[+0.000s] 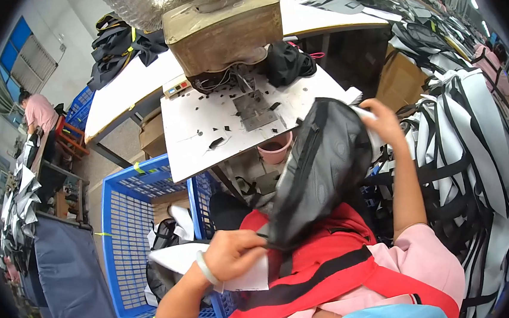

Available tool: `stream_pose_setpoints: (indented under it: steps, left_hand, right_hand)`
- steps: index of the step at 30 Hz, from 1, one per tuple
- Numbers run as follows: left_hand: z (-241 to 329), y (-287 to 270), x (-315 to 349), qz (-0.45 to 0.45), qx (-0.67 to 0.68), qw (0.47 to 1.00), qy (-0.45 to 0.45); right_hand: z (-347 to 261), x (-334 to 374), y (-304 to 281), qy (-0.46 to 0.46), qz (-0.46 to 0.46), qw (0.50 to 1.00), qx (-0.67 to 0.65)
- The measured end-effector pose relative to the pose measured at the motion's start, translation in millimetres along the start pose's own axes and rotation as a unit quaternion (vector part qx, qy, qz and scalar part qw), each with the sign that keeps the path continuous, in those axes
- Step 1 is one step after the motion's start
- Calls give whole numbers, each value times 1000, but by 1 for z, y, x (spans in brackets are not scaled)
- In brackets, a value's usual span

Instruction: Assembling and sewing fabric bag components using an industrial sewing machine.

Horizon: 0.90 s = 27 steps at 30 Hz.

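Note:
A black bag piece with mesh, a zip-like strip and white material along its edge is held tilted over my lap, in front of the machine table. My left hand, with a pale bangle at the wrist, is closed on its lower left end. A white sheet hangs just beneath that hand. At the upper right end, my right hand is closed on the white edge, its fingertips partly hidden behind the material. My red apron lies under the bag piece.
Ahead stands a worn beige machine over a white table scattered with black scraps. A blue crate of black and white pieces stands left; a pink bucket sits below the table. Piled white-and-black pieces crowd the right. Another person works far left.

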<state>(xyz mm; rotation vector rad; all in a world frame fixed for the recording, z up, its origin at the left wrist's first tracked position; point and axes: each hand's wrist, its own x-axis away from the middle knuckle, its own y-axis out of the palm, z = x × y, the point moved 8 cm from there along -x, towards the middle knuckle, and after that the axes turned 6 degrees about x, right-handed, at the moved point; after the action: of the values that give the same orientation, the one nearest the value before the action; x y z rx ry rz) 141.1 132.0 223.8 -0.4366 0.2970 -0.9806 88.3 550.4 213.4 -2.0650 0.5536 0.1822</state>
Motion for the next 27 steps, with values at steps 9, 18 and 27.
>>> stream_pose_setpoints:
  steps: [9,18,27]
  left_hand:
    - [-47,38,-51,-73,-72,994,-44]
    - [-77,56,-61,-80,-150,983,-73]
    - [-120,14,-52,55,-59,983,-164]
  right_hand:
    - [-54,66,135,-174,-139,975,13]
    - [-79,175,310,-229,-499,834,-54]
    - [-138,130,207,-91,-438,817,-363]
